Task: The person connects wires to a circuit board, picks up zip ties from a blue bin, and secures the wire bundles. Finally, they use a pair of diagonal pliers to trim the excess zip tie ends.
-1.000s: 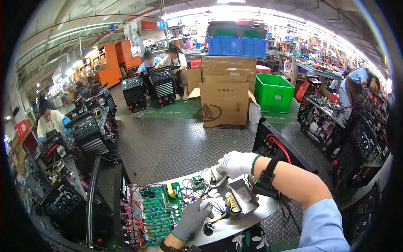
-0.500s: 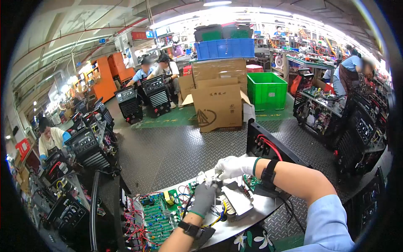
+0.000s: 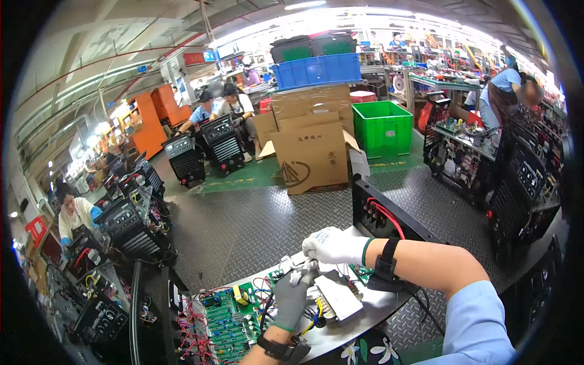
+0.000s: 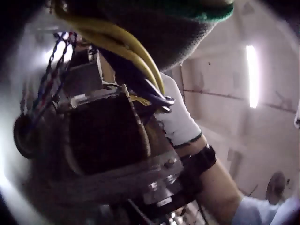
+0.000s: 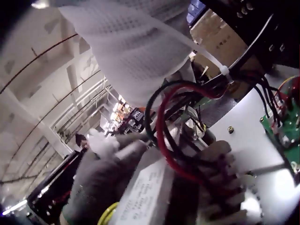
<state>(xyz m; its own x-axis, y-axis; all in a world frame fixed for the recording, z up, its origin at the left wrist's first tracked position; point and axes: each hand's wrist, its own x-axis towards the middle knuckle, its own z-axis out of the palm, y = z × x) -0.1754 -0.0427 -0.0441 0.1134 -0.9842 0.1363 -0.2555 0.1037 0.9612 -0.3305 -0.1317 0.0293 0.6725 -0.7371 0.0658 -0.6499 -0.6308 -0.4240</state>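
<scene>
My left hand (image 3: 291, 298), in a grey glove with white at the fingertips, reaches past the left side of a transformer (image 3: 339, 298). Its fingertips meet those of my white-gloved right hand (image 3: 336, 245) over the back of a white metal panel (image 3: 383, 302). I cannot tell what the fingers grip, as both gloves cover the spot. Yellow wires (image 4: 117, 42) pass under the left glove's cuff in the left wrist view. Below the right glove (image 5: 126, 51), red wires (image 5: 164, 136) loop over the transformer, and a white cable tie (image 5: 206, 54) runs across.
Green circuit boards (image 3: 234, 322) with red wiring line the panel's left part. A black upright plate (image 3: 389, 213) with red cables stands behind the right hand. Beyond are a cardboard box (image 3: 313, 158), a green crate (image 3: 383, 131), black machines (image 3: 131, 228) and several people.
My left hand has moved forward from beside the yellow wires to meet the right hand. The right hand has stayed over the back of the panel while the head view shifted.
</scene>
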